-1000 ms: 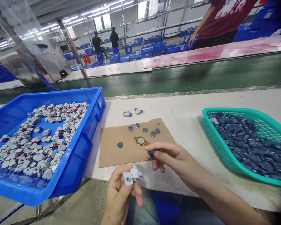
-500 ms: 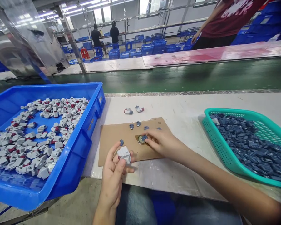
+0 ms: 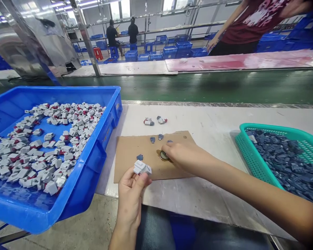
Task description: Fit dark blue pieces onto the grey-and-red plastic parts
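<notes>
My left hand (image 3: 131,187) pinches a light grey plastic part (image 3: 142,167) between thumb and fingers, just over the near edge of a cardboard sheet (image 3: 130,170). On the cardboard, my right hand (image 3: 181,155) is closed with fingertips pointing down at a small round disc (image 3: 163,155) in a wet brown patch. Its fingers cover the small dark blue part that showed in them a moment ago. One dark blue piece (image 3: 140,157) lies beyond my left hand. More blue pieces (image 3: 152,139) lie along the cardboard's far side, one partly behind my right hand.
On the left stands a blue bin (image 3: 94,152) of grey and red parts. A green basket (image 3: 258,170) of dark blue pieces stands on the right. Two joined parts (image 3: 149,122) lie behind the cardboard. Beyond runs a green conveyor belt (image 3: 172,86); a person in a maroon shirt (image 3: 246,31) stands across it.
My left hand has turned the grey part, so another side shows. My right fingers have curled over the disc, hiding the blue part. The whole view has shifted slightly.
</notes>
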Demonstrator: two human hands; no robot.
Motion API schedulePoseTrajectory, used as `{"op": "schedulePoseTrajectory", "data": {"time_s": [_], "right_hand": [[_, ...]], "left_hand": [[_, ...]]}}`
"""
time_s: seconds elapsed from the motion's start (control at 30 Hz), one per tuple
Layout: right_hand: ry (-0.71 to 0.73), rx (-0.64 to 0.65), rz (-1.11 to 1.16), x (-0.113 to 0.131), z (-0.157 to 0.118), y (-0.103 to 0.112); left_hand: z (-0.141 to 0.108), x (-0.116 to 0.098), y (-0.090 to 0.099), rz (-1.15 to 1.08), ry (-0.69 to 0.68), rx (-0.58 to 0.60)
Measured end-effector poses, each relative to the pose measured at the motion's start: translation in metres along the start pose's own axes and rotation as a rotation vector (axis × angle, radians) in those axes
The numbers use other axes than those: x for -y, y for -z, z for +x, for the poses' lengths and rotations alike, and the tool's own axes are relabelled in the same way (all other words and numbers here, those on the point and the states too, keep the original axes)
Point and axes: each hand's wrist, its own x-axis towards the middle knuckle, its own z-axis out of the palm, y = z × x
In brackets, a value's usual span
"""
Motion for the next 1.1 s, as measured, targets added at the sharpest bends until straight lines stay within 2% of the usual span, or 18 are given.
{"op": "schedulePoseTrajectory", "data": {"time_s": [0.13, 0.2, 0.3, 0.37, 0.43, 0.57, 0.8, 0.93, 1.1], "right_hand": [[-0.040, -0.055, -0.009, 0.000, -0.010, 0.004], [-0.057, -0.163, 0.047, 0.002, -0.021, 0.007], [0.060, -0.447, 0.379, 0.008, -0.039, 0.012], [0.161, -0.572, 0.624, 0.013, -0.050, 0.016], [0.212, -0.575, 0.730, 0.019, -0.058, 0.020], [0.274, -0.598, 0.737, 0.025, -0.063, 0.024], [0.341, -0.637, 0.609, 0.024, -0.067, 0.027], [0.397, -0.576, 0.529, 0.020, -0.070, 0.030], [0.433, -0.468, 0.448, 0.014, -0.067, 0.036]], "left_hand": [[-0.002, 0.003, -0.004, 0.009, 0.010, -0.007], [-0.004, 0.003, -0.005, -0.013, 0.009, -0.023], [-0.008, 0.002, -0.007, -0.036, 0.007, -0.031], [-0.010, 0.001, -0.008, -0.036, 0.025, -0.003], [-0.012, 0.001, -0.008, -0.034, 0.044, 0.039], [-0.017, -0.002, -0.014, -0.041, 0.030, 0.110], [-0.027, -0.007, -0.024, 0.009, -0.023, 0.082], [-0.026, -0.005, -0.021, 0.071, -0.032, 0.065], [-0.028, -0.004, -0.019, 0.121, -0.040, 0.115]]}}
